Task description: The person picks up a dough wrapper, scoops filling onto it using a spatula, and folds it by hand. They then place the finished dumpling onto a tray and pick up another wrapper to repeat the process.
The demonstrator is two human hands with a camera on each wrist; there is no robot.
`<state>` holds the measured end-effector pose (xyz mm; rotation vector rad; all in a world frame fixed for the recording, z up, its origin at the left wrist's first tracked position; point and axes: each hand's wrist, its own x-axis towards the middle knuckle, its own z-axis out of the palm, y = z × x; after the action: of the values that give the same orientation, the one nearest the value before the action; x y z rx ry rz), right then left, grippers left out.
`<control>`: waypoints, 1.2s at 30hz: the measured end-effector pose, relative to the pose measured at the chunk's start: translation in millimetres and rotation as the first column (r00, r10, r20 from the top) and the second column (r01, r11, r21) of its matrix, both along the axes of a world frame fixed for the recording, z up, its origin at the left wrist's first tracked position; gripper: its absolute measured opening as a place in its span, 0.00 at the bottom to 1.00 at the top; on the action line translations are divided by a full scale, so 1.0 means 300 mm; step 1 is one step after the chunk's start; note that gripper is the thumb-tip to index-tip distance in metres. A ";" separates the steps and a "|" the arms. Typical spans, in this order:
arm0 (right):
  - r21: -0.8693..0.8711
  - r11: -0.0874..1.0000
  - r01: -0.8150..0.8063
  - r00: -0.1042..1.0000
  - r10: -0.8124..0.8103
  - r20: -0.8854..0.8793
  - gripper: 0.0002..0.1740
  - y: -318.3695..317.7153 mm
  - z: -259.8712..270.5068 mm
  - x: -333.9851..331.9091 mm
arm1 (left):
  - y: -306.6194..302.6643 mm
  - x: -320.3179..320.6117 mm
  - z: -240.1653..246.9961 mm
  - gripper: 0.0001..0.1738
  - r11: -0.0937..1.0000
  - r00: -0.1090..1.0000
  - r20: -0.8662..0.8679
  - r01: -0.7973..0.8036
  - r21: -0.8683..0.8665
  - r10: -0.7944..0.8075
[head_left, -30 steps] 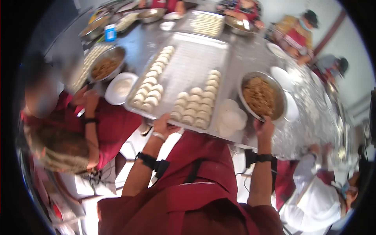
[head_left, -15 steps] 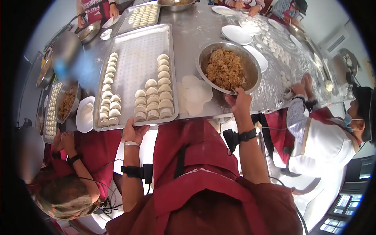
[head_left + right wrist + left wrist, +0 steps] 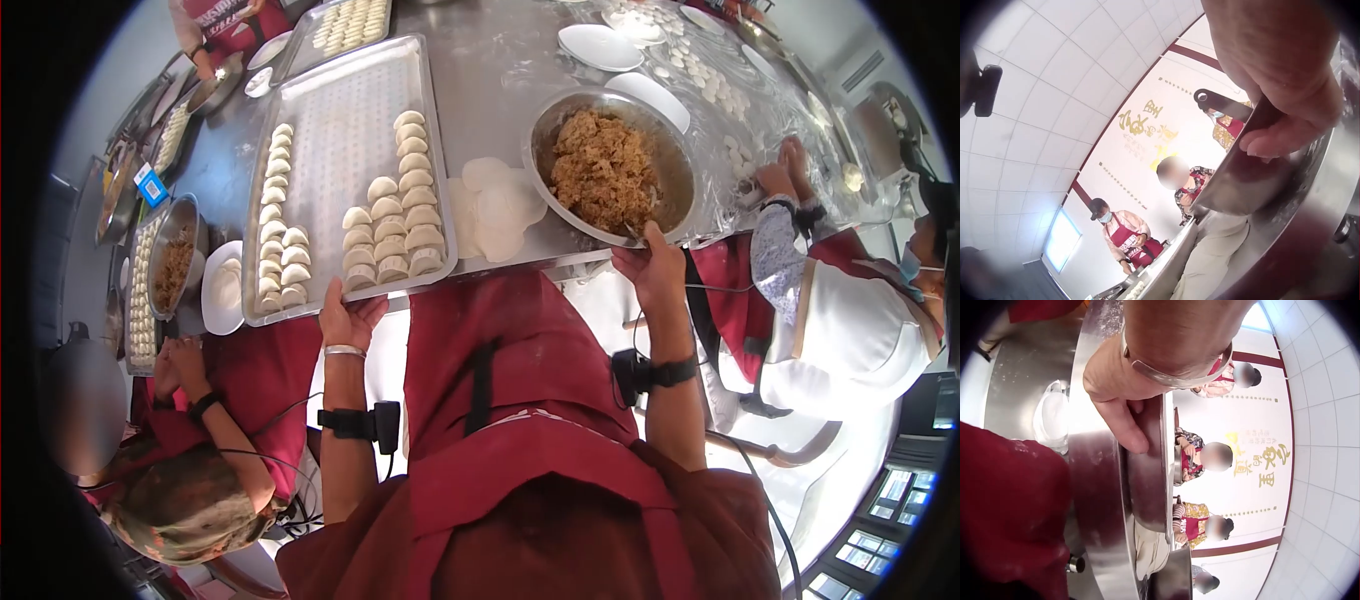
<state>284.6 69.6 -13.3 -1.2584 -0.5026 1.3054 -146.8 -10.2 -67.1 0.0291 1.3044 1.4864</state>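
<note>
In the head view, my left hand [image 3: 348, 325] holds the near edge of a large metal tray [image 3: 340, 100], thumb at the rim. Its fingers lie against the tray's outer wall [image 3: 1147, 487] in the left wrist view. Pleated dumplings [image 3: 388, 230] stand in rows along both sides of the tray. My right hand [image 3: 652, 272] grips the near rim of a steel bowl [image 3: 685, 180] heaped with brown filling [image 3: 600, 165]. A dark handle with a hole [image 3: 1225, 103] juts past the bowl in the right wrist view. Round dough wrappers [image 3: 492, 215] lie between tray and bowl.
White plates [image 3: 600, 48] and scattered dough pieces [image 3: 705, 85] are beyond the bowl on the metal table [image 3: 490, 110]. At left stand another filling bowl [image 3: 190, 215] and a white dish [image 3: 220, 305]. People work close on both sides, one in a camouflage cap [image 3: 190, 500].
The head view has swung to the right and steadied. Over the last half second the bowl has shifted slightly right from the wrappers with my right hand on it. My left hand stays at the tray.
</note>
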 end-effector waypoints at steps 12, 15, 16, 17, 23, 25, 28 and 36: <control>0.341 0.665 -0.665 0.438 -0.024 0.899 0.19 0.024 -0.010 -0.385 | -0.103 0.311 0.055 0.26 0.921 0.897 0.208 0.377 0.096 -0.389; 0.274 0.674 -0.686 0.262 -0.123 0.957 0.19 0.193 -0.066 -0.522 | -0.060 0.390 0.086 0.23 0.912 0.893 0.186 0.399 0.089 -0.409; 0.251 0.684 -0.686 0.208 -0.146 0.967 0.18 0.237 -0.083 -0.548 | -0.044 0.408 0.081 0.22 0.917 0.896 0.193 0.386 0.104 -0.399; 0.179 0.684 -0.708 0.148 -0.105 0.983 0.17 0.273 -0.097 -0.559 | -0.029 0.423 0.070 0.22 0.920 0.898 0.202 0.373 0.118 -0.390; 0.108 0.601 -0.792 0.080 -0.073 0.994 0.12 0.304 -0.160 -0.527 | 0.038 0.477 0.063 0.16 0.946 0.917 0.241 0.293 0.136 -0.318; 0.208 0.553 -0.807 0.200 -0.076 0.977 0.11 0.298 -0.179 -0.503 | 0.049 0.484 0.060 0.14 0.958 0.924 0.255 0.263 0.119 -0.285; 0.134 0.524 -0.841 0.130 -0.044 0.990 0.12 0.270 -0.143 -0.462 | 0.057 0.486 0.039 0.12 0.962 0.920 0.285 0.241 0.130 -0.269; 0.082 0.451 -0.889 0.000 -0.180 0.984 0.14 0.288 -0.128 -0.548 | 0.068 0.500 0.009 0.10 0.975 0.919 0.330 0.181 0.129 -0.215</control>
<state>120.1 155.9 -51.8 -0.9455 -2.4530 0.1855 3.2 10.1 -64.5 -0.0328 0.9200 1.3102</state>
